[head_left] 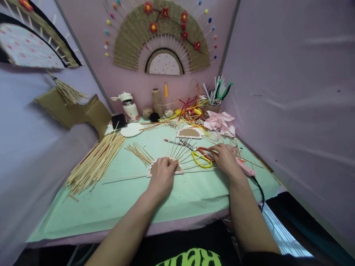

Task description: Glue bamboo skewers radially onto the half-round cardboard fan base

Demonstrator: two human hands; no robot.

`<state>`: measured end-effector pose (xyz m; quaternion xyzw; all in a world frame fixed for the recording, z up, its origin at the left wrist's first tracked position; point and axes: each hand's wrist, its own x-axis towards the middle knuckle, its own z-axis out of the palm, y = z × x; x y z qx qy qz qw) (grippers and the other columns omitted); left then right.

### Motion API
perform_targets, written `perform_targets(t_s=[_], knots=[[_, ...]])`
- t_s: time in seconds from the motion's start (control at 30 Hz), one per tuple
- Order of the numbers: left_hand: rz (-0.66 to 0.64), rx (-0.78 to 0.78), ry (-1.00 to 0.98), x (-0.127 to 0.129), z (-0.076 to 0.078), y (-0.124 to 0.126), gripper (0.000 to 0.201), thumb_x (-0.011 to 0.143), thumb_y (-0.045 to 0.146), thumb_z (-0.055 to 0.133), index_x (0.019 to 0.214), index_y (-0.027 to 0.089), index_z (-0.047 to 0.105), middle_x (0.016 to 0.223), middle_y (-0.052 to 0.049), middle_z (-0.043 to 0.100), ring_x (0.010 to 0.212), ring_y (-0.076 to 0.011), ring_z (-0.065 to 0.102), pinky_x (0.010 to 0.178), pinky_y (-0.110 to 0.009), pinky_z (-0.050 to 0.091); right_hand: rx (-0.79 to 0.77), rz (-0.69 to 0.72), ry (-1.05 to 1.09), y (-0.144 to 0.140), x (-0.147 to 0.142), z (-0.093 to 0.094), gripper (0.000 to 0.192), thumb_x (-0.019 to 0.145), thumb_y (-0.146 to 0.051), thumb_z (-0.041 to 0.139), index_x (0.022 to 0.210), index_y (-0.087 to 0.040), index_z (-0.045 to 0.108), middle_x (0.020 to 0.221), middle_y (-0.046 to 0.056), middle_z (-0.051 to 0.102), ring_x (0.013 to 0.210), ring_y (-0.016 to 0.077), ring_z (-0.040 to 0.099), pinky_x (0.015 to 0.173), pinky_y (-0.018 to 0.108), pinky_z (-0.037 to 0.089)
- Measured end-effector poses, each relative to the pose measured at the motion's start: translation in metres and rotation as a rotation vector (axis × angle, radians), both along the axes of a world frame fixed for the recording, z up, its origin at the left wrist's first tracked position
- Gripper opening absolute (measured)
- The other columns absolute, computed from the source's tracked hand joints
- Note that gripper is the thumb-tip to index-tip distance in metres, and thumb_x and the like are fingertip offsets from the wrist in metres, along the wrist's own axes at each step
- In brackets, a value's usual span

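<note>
My left hand presses down on a small cardboard half-disc with a pink-and-white edge, its fingertips on the brown face. Thin wooden sticks spread out from the half-disc's curved edge, mostly to the right. My right hand is closed near the outer ends of those sticks, beside red tool handles; what its fingertips pinch is too small to make out. Scissors with yellow handles lie under the sticks. Just right of my right hand rests a pink glue gun with a black cord.
A big bundle of sticks lies at left, a few loose ones nearer. Behind are a second half-disc, white oval, bottle, twine, pink cloth and a tool pot. A decorated fan hangs on the wall.
</note>
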<state>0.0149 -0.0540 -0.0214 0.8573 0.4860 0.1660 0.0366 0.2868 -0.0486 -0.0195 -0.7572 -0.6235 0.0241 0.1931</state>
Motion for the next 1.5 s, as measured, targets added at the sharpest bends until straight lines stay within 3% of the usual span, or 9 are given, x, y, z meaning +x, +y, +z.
perform_targets(t_s=[0.17, 0.47, 1.0, 1.27, 1.5], knots=[[0.02, -0.009, -0.069, -0.004, -0.002, 0.0, 0.039, 0.092, 0.009, 0.047, 0.122, 0.024, 0.066, 0.105, -0.01, 0.057, 0.102, -0.0253, 0.045, 0.089, -0.039, 0.044, 0.009, 0.18, -0.056, 0.012, 0.013, 0.002, 0.02, 0.09, -0.021, 0.061, 0.097, -0.027, 0.078, 0.108, 0.009, 0.069, 0.107, 0.0282, 0.053, 0.081, 0.037, 0.032], [0.009, -0.023, -0.102, -0.005, -0.002, 0.0, 0.038, 0.091, 0.009, 0.047, 0.121, 0.023, 0.067, 0.105, -0.01, 0.057, 0.102, -0.0254, 0.045, 0.09, -0.041, 0.044, -0.077, 0.358, -0.171, 0.027, 0.019, 0.007, 0.015, 0.087, -0.019, 0.062, 0.088, -0.025, 0.076, 0.101, 0.008, 0.067, 0.107, 0.0268, 0.049, 0.077, 0.034, 0.029], [-0.011, -0.013, -0.108, -0.01, -0.001, 0.001, 0.03, 0.092, 0.012, 0.051, 0.101, 0.023, 0.077, 0.094, -0.009, 0.057, 0.095, -0.0246, 0.045, 0.082, -0.037, 0.044, -0.086, 0.376, -0.144, 0.034, 0.016, 0.012, 0.017, 0.088, -0.015, 0.058, 0.085, -0.022, 0.074, 0.1, 0.008, 0.069, 0.105, 0.026, 0.05, 0.078, 0.034, 0.029], [-0.047, 0.036, -0.045, -0.009, -0.005, 0.001, 0.038, 0.093, 0.013, 0.048, 0.114, 0.029, 0.074, 0.094, -0.009, 0.057, 0.093, -0.0239, 0.045, 0.081, -0.039, 0.043, -0.095, 0.371, -0.14, 0.037, 0.011, 0.011, 0.018, 0.089, -0.018, 0.058, 0.087, -0.022, 0.076, 0.103, 0.009, 0.07, 0.105, 0.0257, 0.052, 0.079, 0.034, 0.031], [-0.06, 0.041, -0.031, -0.009, -0.008, 0.002, 0.036, 0.094, 0.014, 0.048, 0.112, 0.029, 0.075, 0.093, -0.008, 0.057, 0.093, -0.0237, 0.045, 0.08, -0.038, 0.041, -0.09, 0.36, -0.139, 0.035, 0.012, 0.011, 0.019, 0.089, -0.016, 0.057, 0.086, -0.022, 0.075, 0.102, 0.008, 0.069, 0.104, 0.0254, 0.052, 0.079, 0.034, 0.031]])
